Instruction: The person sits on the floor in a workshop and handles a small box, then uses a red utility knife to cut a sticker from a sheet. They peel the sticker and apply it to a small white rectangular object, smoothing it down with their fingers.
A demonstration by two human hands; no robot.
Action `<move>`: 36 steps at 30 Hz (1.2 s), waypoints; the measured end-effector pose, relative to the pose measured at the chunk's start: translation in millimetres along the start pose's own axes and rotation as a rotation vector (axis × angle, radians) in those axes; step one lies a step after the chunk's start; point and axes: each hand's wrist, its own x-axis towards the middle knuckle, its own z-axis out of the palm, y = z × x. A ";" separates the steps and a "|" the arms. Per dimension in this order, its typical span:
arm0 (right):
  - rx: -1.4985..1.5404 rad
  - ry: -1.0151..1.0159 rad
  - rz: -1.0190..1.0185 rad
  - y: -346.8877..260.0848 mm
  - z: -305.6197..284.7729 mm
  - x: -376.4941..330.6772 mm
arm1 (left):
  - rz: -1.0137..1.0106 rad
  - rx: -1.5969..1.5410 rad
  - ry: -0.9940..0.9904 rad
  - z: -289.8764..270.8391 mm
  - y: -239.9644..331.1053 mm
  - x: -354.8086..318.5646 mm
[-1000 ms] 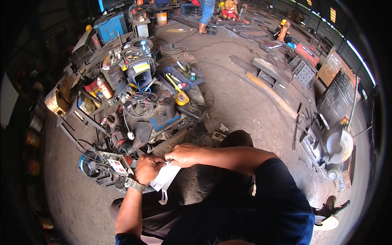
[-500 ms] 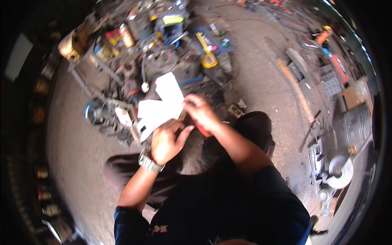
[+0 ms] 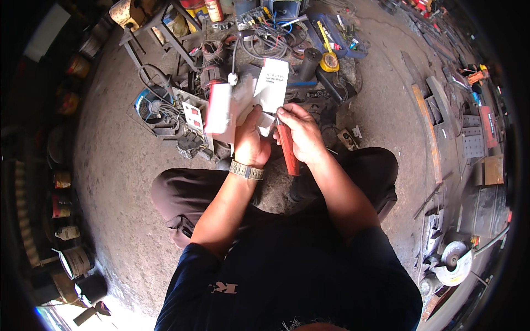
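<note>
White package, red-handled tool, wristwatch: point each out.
white package [image 3: 273, 83], head view, on its upper flap.
red-handled tool [image 3: 289, 151], head view, middle of the handle.
wristwatch [image 3: 247, 171], head view, on the band.

Both forearms rise from the lower centre of the frame and converge just above the middle. The left hand [image 3: 249, 142] sits slightly left of centre, its back toward the camera, fingers curled upward in a closed grip, a wristwatch [image 3: 247, 171] banding the wrist below it. The left forearm runs bare down to a dark short sleeve at lower left. The right hand [image 3: 301, 135] lies just beside it, to the right, touching or nearly so, knuckles up and fingers folded in a closed grip. Its forearm angles down and right. Bent knees spread to either side beneath the arms.
</note>
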 end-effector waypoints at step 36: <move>-0.645 -0.026 0.012 3.7 -13.4 -5.9 | -0.014 0.123 0.127 -26.6 10.2 7.1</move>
